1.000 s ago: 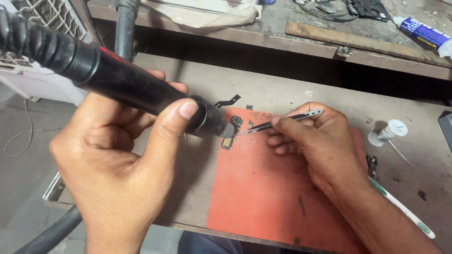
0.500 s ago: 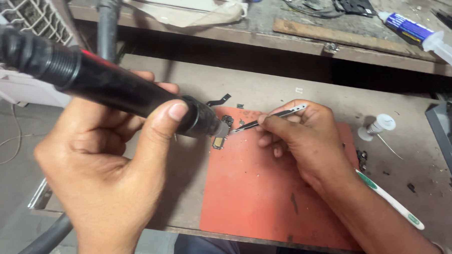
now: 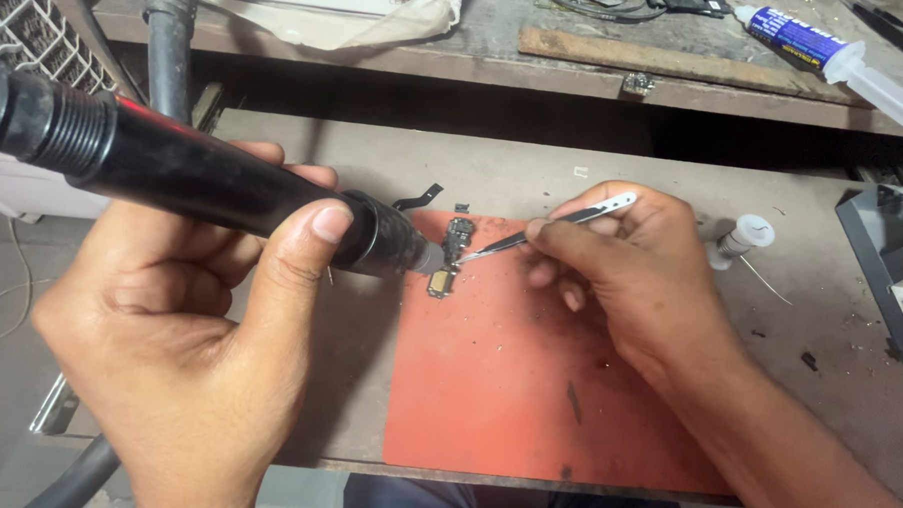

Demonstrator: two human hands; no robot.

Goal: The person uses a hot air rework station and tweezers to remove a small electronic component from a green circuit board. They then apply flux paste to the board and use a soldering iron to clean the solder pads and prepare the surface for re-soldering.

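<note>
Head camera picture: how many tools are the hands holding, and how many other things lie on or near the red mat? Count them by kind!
Hot-air tool, black, in the left hand: 1
Tweezers, in the right hand: 1
Small circuit board on the red mat: 1
Black flex strip: 1
Small white bottle: 1
Syringe tube: 1
Total: 6

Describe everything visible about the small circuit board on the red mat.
The small circuit board is a narrow dark strip with a brassy metal part at its lower end. It lies flat on the upper left corner of the red mat. The tweezers in the right hand touch it, and the nozzle of the black hot-air tool, held by the left hand, points at it closely.
</note>
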